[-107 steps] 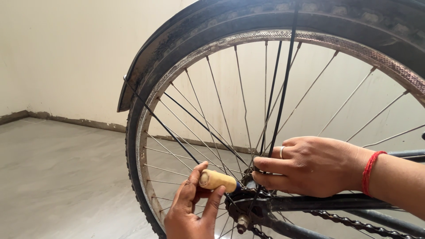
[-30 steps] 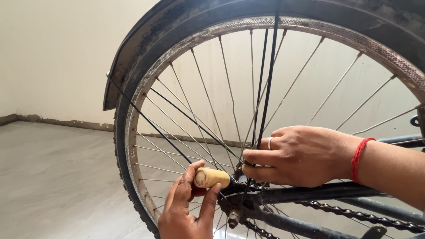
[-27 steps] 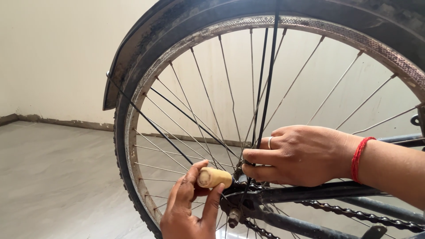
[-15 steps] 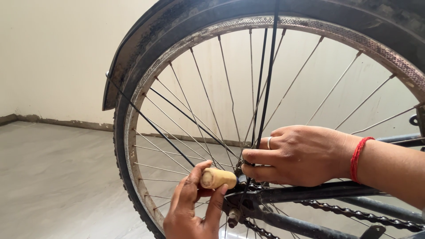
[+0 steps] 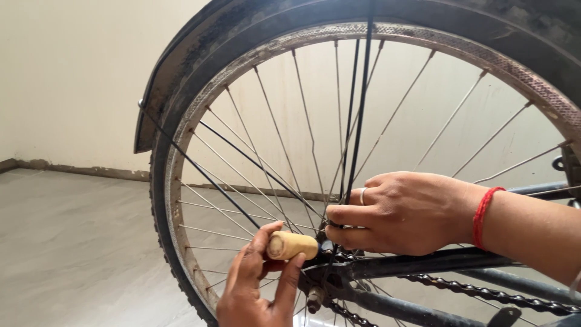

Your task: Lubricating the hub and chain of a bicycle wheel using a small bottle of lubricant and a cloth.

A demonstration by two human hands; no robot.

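Note:
A bicycle's rear wheel [image 5: 181,121] with thin spokes and a black mudguard [image 5: 181,66] fills the view. My left hand [image 5: 254,290] is shut on a tool with a pale wooden handle [image 5: 292,246], whose tip meets the axle at the hub [image 5: 324,251]. My right hand [image 5: 399,212], with a ring and a red thread at the wrist, pinches something small at the hub where the mudguard stays meet the axle; what it pinches is hidden by the fingers. The chain [image 5: 484,292] runs off to the right under my right forearm.
The dark frame stays [image 5: 423,265] run right from the hub. A grey tiled floor [image 5: 72,254] lies to the left, with a cream wall [image 5: 72,79] behind it.
The view has shifted a little; the wheel sits further left in frame than 3.6 s ago. Both hands stay at the hub with barely any movement.

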